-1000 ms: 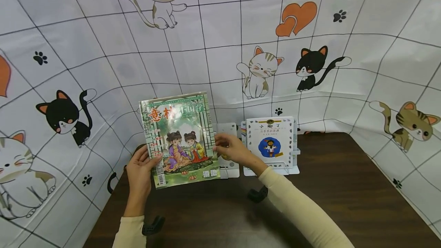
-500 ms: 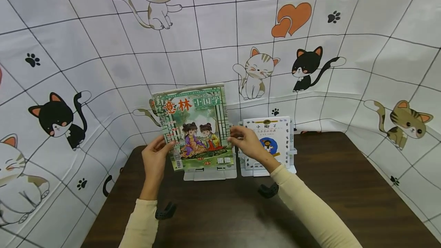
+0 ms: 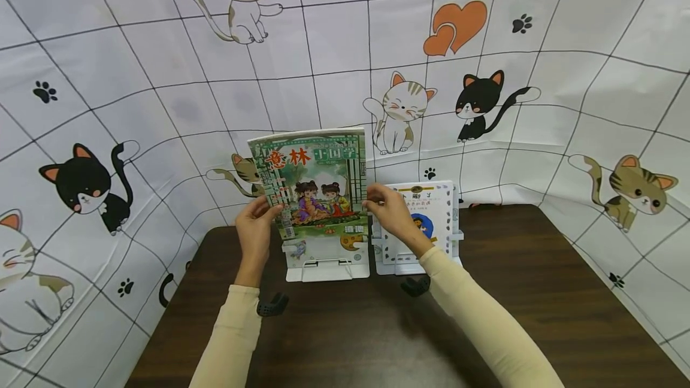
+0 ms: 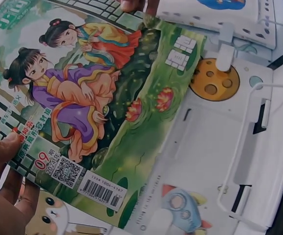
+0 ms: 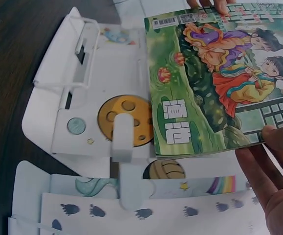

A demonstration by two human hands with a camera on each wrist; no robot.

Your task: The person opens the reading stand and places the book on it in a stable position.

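Observation:
A green magazine (image 3: 323,184) with two cartoon girls on its cover is held upright between my hands. My left hand (image 3: 256,229) pinches its left edge, thumb on the cover and fingers behind. At the opposite edge my right hand (image 3: 393,214) grips it the same way, as the right wrist view shows. Behind and below the magazine stands a white book stand (image 3: 329,271) printed with a yellow moon (image 4: 214,81) and a small rocket. The magazine's lower edge hangs above the stand's wire holder (image 5: 90,54), and the stand's upper part is hidden behind the cover.
To the right, a second white stand (image 3: 404,268) bears a white book (image 3: 442,214) with a blue circle on its cover; my right hand partly covers it. Both stand on a dark wooden table (image 3: 345,328). Behind rises a white cat-print cloth (image 3: 334,94).
Both hands have carried the magazine right and up, from left of the first stand to in front of it. More of that stand's base and wire holder now shows below.

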